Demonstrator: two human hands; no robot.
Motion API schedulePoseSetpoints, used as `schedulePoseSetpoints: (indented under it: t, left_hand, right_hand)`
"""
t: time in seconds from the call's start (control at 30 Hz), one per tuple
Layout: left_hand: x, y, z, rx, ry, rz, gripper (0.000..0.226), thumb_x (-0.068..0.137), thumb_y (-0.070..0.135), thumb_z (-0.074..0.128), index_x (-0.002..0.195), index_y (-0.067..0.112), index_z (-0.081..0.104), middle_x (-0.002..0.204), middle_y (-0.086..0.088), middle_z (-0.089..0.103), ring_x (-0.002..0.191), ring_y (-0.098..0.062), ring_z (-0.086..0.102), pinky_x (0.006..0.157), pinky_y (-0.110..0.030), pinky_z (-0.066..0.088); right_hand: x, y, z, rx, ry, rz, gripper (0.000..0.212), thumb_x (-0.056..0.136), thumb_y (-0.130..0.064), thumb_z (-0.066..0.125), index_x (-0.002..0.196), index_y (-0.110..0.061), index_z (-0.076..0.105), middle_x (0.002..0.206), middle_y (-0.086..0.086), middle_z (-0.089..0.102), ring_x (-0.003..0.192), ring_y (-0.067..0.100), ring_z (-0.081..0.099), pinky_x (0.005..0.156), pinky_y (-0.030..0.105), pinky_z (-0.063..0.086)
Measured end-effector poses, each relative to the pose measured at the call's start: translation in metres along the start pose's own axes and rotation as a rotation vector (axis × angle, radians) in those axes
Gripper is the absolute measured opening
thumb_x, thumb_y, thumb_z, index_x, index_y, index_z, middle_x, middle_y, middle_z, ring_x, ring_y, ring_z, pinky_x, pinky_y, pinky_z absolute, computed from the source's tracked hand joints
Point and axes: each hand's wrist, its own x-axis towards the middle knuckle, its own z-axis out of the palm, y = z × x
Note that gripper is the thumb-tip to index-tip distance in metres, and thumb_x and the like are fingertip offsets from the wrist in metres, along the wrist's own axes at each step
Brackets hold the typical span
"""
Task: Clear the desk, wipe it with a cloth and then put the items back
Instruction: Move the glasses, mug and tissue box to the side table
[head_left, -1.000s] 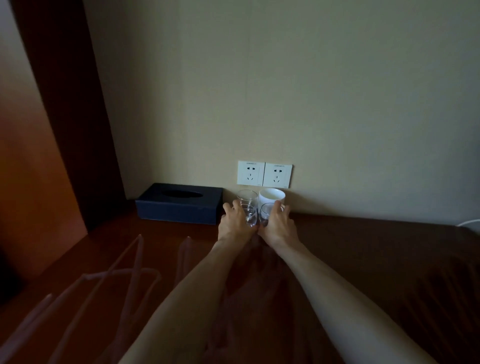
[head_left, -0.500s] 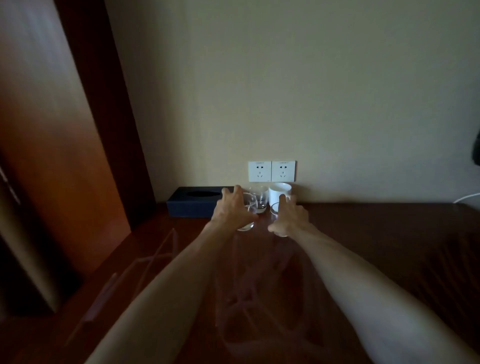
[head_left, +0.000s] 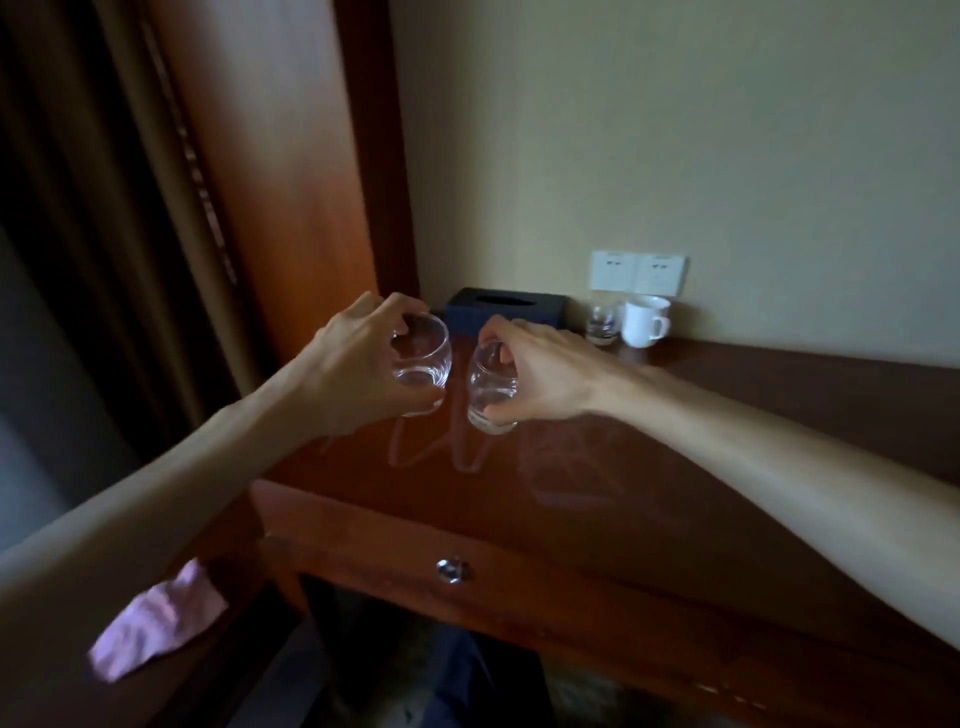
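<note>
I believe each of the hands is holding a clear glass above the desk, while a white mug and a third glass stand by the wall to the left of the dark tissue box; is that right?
Not quite: in the head view the white mug and third glass stand to the right of the dark tissue box, under the sockets. The rest holds: left hand and right hand each hold a glass.

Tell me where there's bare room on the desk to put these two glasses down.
The desk is bare along the front, from its drawer edge back, and rightward under the right hand. The back left corner is crowded: tissue box, a third glass and white mug below the sockets.
</note>
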Motion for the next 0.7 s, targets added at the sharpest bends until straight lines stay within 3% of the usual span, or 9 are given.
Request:
schedulePoseSetpoints:
  t: [0.17, 0.27, 0.33, 0.57, 0.7]
  left_hand:
    - [-0.093, -0.053, -0.049, 0.004, 0.020, -0.084, 0.072, 0.063, 0.050, 0.090, 0.126, 0.035, 0.058, 0.110, 0.011, 0.059, 0.094, -0.005, 0.064, 0.085, -0.028, 0.055]
    - [-0.137, -0.097, -0.068, 0.052, 0.018, -0.157, 0.071, 0.064, 0.050, 0.089, 0.125, 0.040, 0.055, 0.110, 0.014, 0.056, 0.094, 0.000, 0.063, 0.083, -0.021, 0.054]
    - [-0.161, -0.132, -0.075, 0.072, 0.006, -0.201, 0.075, 0.063, 0.049, 0.089, 0.129, 0.039, 0.054, 0.112, 0.014, 0.056, 0.093, -0.002, 0.064, 0.083, -0.024, 0.056]
    - [-0.211, -0.273, -0.065, 0.144, -0.138, -0.347, 0.075, 0.066, 0.047, 0.086, 0.132, 0.040, 0.049, 0.119, 0.015, 0.053, 0.101, -0.009, 0.064, 0.086, -0.036, 0.057]
    - [-0.223, -0.353, -0.033, 0.169, -0.240, -0.413, 0.074, 0.067, 0.039, 0.087, 0.130, 0.036, 0.049, 0.122, 0.012, 0.053, 0.101, -0.015, 0.063, 0.083, -0.037, 0.056]
  right_hand:
    - [0.022, -0.097, 0.029, 0.183, -0.054, -0.211, 0.072, 0.065, -0.061, 0.077, 0.124, -0.038, 0.044, 0.107, -0.009, 0.054, 0.094, 0.012, 0.058, 0.079, 0.038, 0.054]
    - [0.045, -0.151, 0.057, 0.285, -0.101, -0.306, 0.069, 0.063, -0.056, 0.080, 0.121, -0.036, 0.048, 0.106, -0.012, 0.054, 0.092, 0.006, 0.059, 0.079, 0.033, 0.055]
    - [0.064, -0.184, 0.081, 0.335, -0.122, -0.341, 0.065, 0.064, -0.050, 0.084, 0.117, -0.034, 0.051, 0.103, -0.013, 0.053, 0.089, 0.002, 0.057, 0.077, 0.029, 0.054]
    - [0.141, -0.276, 0.196, 0.400, -0.216, -0.354, 0.066, 0.065, -0.040, 0.086, 0.121, -0.026, 0.054, 0.095, -0.017, 0.047, 0.092, 0.008, 0.056, 0.078, 0.024, 0.048]
    - [0.186, -0.309, 0.272, 0.402, -0.267, -0.285, 0.055, 0.068, -0.034, 0.082, 0.114, -0.028, 0.054, 0.107, -0.005, 0.055, 0.101, 0.016, 0.060, 0.082, 0.026, 0.049]
